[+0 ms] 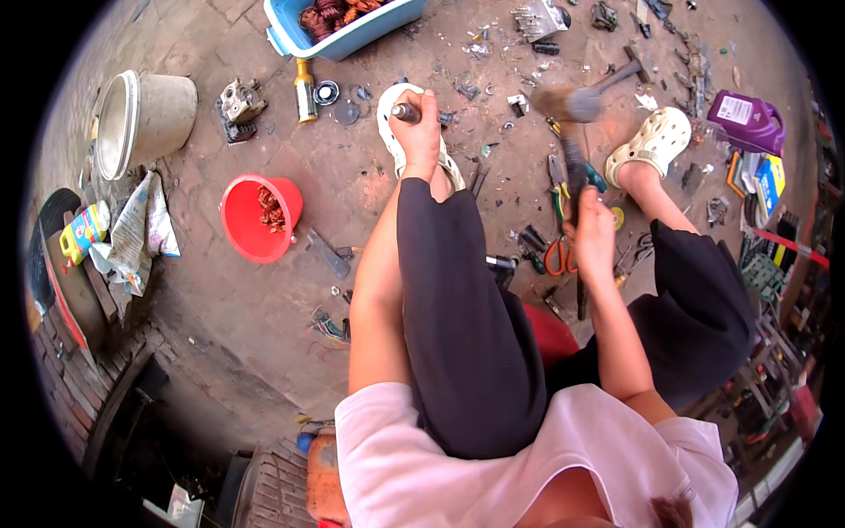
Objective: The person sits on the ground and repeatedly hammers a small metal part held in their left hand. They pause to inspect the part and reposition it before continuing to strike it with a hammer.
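My left hand (419,132) is stretched past my left knee and closed around a short metal rod (406,112) held down over my white clog (392,114) on the ground. My right hand (592,233) grips the dark handle of a hammer (574,132), whose blurred head sits up near the middle of the floor. Both forearms come up from the lower edge beside my black-trousered legs. My right foot wears a second white clog (653,143).
A red bucket (255,218) with metal bits lies left, a white bucket (141,119) further left, a blue tub (348,26) of copper coils at top. Orange-handled pliers (558,255), loose tools, screws and a purple jug (748,121) litter the paved ground.
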Tool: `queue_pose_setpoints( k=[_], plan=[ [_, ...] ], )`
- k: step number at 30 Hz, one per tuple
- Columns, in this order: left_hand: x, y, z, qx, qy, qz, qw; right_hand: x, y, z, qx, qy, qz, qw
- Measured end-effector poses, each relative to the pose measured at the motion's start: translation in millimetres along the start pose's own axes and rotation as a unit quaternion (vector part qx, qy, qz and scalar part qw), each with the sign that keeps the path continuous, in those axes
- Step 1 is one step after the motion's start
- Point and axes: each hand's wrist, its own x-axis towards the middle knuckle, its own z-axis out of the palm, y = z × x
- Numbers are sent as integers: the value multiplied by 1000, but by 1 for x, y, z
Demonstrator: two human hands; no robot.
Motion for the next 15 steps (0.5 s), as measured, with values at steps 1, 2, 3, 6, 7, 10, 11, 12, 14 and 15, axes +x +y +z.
queue_pose_setpoints(
  k=[1, 2, 3, 6, 7, 10, 11, 12, 14, 15],
  plan=[
    [0, 4, 0, -12, 9, -13, 1000, 8, 22, 5, -21, 5, 41, 999],
    [0, 9, -1, -23, 18, -25, 999, 12, 43, 8, -91, 23, 28, 995],
    [1, 14, -2, -31, 30, -36, 998, 17, 65, 9, -160, 37, 15, 986],
    [2, 28, -2, -59, 36, -46, 997, 18, 106, 11, -280, 46, 17, 959],
    [2, 29, 0, -70, 35, -51, 996, 19, 109, 11, -326, 56, 6, 944],
    [3, 34, 2, -81, 22, -39, 996, 24, 116, 17, -404, 54, -8, 913],
    [5, 38, 4, -84, 21, -38, 996, 26, 119, 19, -434, 58, -17, 899],
    [5, 39, 6, -97, 32, -30, 994, 27, 120, 17, -439, 39, -3, 898],
    [8, 48, 7, -113, 36, -3, 993, 31, 133, 15, -426, 55, -21, 903],
    [9, 54, 6, -119, 40, 11, 992, 33, 141, 15, -420, 61, -31, 905]
  ],
)
